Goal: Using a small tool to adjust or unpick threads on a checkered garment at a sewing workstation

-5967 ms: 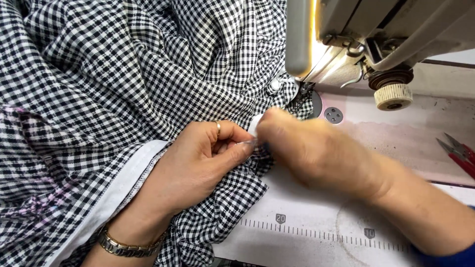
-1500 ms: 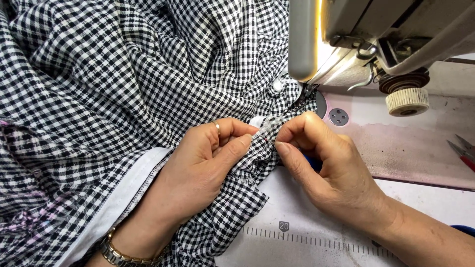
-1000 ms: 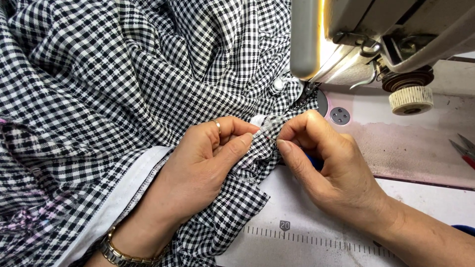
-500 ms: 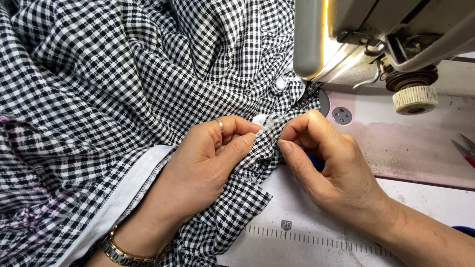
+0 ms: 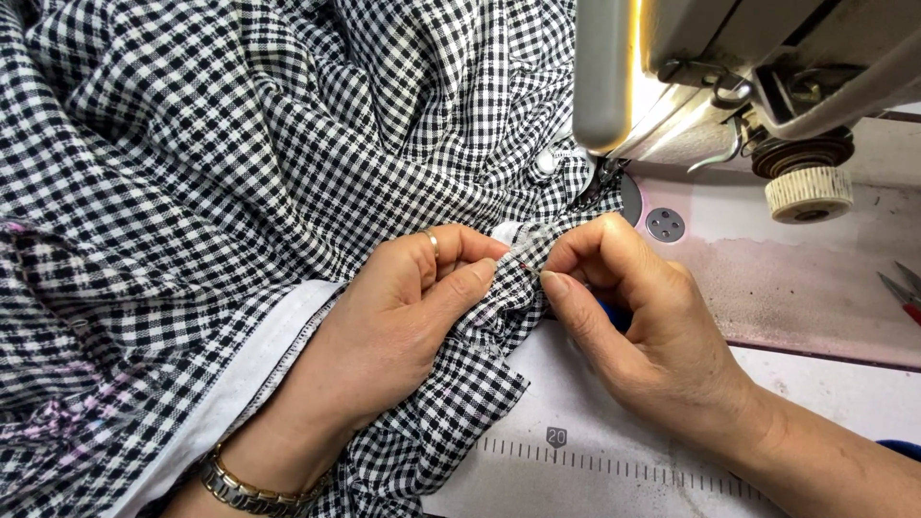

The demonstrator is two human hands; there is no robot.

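Both hands are pinching the same fold of black-and-white checked cloth [image 5: 288, 144], just in front of the sewing machine [image 5: 748, 67]. That cloth is lying heaped across the left and middle of the view, spilling over the pale table [image 5: 825, 393] and its printed ruler strip [image 5: 614, 460], with one white-lined edge [image 5: 259, 364] running under the left wrist. Left hand [image 5: 403, 326] is resting on the cloth, thumb and forefinger closed on the fold, a ring [image 5: 434, 242] on one finger and a gold bracelet [image 5: 245, 487] at the wrist. Right hand [image 5: 638, 317] is meeting it from the other side, its thumb and forefinger clamped on the same bunched edge, fingertips of the two hands almost touching. A small white tag [image 5: 518, 240] is showing between them. Compared with six seconds ago, the right hand is lying lower and more open to view, no longer covering the left fingertips; over the last second and a half both grips are hardly shifting at all. A white button [image 5: 545, 163] is sitting near the presser foot [image 5: 600, 182], and red-handled snips [image 5: 904, 293] are lying at the far right edge.
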